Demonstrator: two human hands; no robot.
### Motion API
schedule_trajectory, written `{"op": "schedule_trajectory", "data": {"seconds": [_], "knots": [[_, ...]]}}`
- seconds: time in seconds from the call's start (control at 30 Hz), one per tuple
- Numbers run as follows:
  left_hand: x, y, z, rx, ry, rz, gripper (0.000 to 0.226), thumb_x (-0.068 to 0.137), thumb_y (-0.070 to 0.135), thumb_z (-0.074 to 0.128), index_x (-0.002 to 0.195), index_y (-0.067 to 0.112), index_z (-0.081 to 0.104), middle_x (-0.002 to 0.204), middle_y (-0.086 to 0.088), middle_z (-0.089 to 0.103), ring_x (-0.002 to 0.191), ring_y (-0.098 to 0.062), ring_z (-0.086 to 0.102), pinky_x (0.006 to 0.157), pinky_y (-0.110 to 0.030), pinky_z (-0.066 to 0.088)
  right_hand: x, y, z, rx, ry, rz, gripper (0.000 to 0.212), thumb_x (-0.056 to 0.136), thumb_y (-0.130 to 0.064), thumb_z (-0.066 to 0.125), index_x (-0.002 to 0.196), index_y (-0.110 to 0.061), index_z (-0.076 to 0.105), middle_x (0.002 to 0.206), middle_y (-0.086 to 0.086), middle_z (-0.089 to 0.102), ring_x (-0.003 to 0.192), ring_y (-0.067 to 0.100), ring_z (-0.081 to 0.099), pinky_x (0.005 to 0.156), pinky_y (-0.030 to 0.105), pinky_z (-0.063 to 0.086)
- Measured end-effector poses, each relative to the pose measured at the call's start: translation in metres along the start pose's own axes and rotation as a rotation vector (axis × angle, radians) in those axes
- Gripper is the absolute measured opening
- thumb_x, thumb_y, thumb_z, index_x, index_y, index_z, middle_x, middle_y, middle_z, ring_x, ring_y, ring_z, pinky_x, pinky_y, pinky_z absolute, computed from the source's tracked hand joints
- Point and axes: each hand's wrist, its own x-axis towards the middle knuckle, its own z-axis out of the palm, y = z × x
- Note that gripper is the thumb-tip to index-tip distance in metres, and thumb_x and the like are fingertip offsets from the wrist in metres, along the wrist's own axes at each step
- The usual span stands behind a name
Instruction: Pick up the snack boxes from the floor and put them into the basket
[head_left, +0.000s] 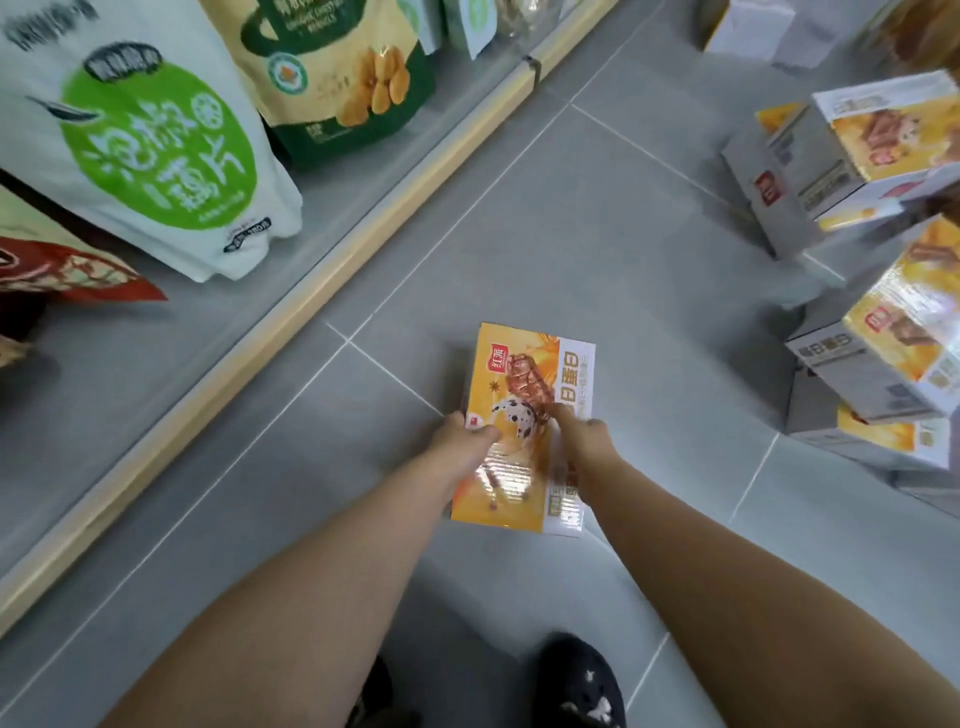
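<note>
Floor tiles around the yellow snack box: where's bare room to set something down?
Bare tile runs between the wooden shelf edge and the yellow snack box, and beyond the box up to the stacked snack boxes. The right side is crowded with those stacks; near the bottom, a black slipper takes space.

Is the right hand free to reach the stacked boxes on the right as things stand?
Probably not yet: the right hand and left hand both grip the orange snack box. The path to the stacked boxes looks unobstructed.
</note>
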Motion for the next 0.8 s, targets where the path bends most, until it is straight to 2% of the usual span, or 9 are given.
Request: {"op": "schedule_trajectory", "data": {"seconds": [0.1, 0.23, 0.33, 0.43, 0.53, 0.63, 0.7, 0.77, 0.8], "knots": [[-0.061, 0.022, -0.030, 0.029, -0.006, 0.087, 0.032, 0.082, 0.026, 0.065, 0.113, 0.019, 0.059, 0.098, 0.001, 0.066, 0.087, -0.017, 0.063, 0.078, -0.028, 0.051, -0.057, -0.023, -0.006, 0.073, -0.009, 0.051, 0.058, 0.078, -0.047, 0.070, 0.115, -0.005, 0.057, 0.101, 0.012, 0.068, 0.089, 0.033, 0.067, 0.083, 0.045, 0.056], [-0.160, 0.070, -0.085, 0.099, 0.034, 0.193, 0.078, 0.059, 0.041, 0.077, 0.132, 0.032, 0.052, 0.128, 0.000, 0.057, 0.116, -0.017, 0.056, 0.101, -0.033, 0.046, -0.160, -0.072, -0.018, 0.136, -0.099, 0.096, 0.047, 0.081, -0.049, 0.070, 0.104, -0.011, 0.057, 0.073, 0.005, 0.060, 0.052, 0.017, 0.057, 0.045, 0.022, 0.046], [-0.249, 0.103, -0.130, 0.072, -0.089, 0.199, 0.108, 0.048, 0.040, 0.087, 0.139, 0.052, 0.031, 0.134, 0.007, 0.046, 0.127, -0.016, 0.047, 0.109, -0.041, 0.040, -0.254, -0.114, -0.028, 0.121, -0.166, 0.090, 0.038, 0.081, -0.050, 0.070, 0.094, -0.016, 0.059, 0.068, 0.001, 0.058, 0.050, 0.013, 0.054, 0.041, 0.018, 0.043], [-0.347, 0.130, -0.172, 0.035, -0.107, 0.229, 0.122, 0.037, 0.037, 0.091, 0.141, 0.053, 0.028, 0.134, 0.015, 0.051, 0.121, -0.014, 0.054, 0.102, -0.041, 0.047, -0.353, -0.158, -0.039, 0.043, -0.208, 0.056, 0.033, 0.083, -0.048, 0.068, 0.092, -0.019, 0.056, 0.070, 0.000, 0.057, 0.057, 0.013, 0.053, 0.050, 0.023, 0.044], [-0.442, 0.146, -0.208, -0.106, -0.043, 0.302, 0.106, 0.042, 0.019, 0.090, 0.132, 0.054, 0.045, 0.135, 0.014, 0.054, 0.118, -0.013, 0.058, 0.095, -0.039, 0.052, -0.441, -0.188, -0.049, -0.059, -0.324, -0.021, 0.036, 0.085, -0.044, 0.067, 0.102, -0.014, 0.056, 0.087, 0.002, 0.065, 0.077, 0.018, 0.063, 0.069, 0.031, 0.052], [-0.520, 0.149, -0.240, -0.063, 0.022, 0.351, 0.100, 0.046, 0.010, 0.089, 0.127, 0.055, 0.051, 0.139, 0.017, 0.044, 0.122, -0.005, 0.048, 0.098, -0.026, 0.048, -0.502, -0.207, -0.060, -0.210, -0.339, -0.221, 0.060, 0.078, -0.049, 0.073, 0.120, -0.018, 0.045, 0.106, -0.001, 0.063, 0.096, 0.016, 0.062, 0.086, 0.038, 0.049], [-0.575, 0.138, -0.265, 0.002, 0.068, 0.391, 0.094, 0.056, 0.000, 0.085, 0.129, 0.050, 0.052, 0.137, 0.013, 0.040, 0.117, -0.002, 0.047, 0.082, -0.012, 0.047, -0.538, -0.216, -0.062, -0.325, -0.337, -0.423, 0.085, 0.069, -0.047, 0.081, 0.136, -0.017, 0.039, 0.126, 0.003, 0.058, 0.113, 0.022, 0.058, 0.102, 0.042, 0.042], [-0.612, 0.129, -0.278, 0.111, 0.073, 0.396, 0.091, 0.059, -0.001, 0.084, 0.125, 0.053, 0.052, 0.135, 0.015, 0.036, 0.122, -0.003, 0.039, 0.085, -0.016, 0.042, -0.562, -0.229, -0.065, -0.423, -0.368, -0.510, 0.103, 0.076, -0.033, 0.079, 0.153, -0.021, 0.012, 0.148, 0.001, 0.036, 0.136, 0.022, 0.038, 0.111, 0.040, 0.029], [-0.639, 0.116, -0.283, 0.125, 0.088, 0.384, 0.089, 0.060, -0.001, 0.083, 0.122, 0.055, 0.052, 0.135, 0.015, 0.035, 0.125, -0.004, 0.034, 0.090, -0.021, 0.041, -0.582, -0.229, -0.063, -0.493, -0.457, -0.553, 0.106, 0.078, -0.029, 0.078, 0.154, -0.024, 0.004, 0.144, -0.005, 0.033, 0.135, 0.015, 0.034, 0.112, 0.038, 0.026]]}}
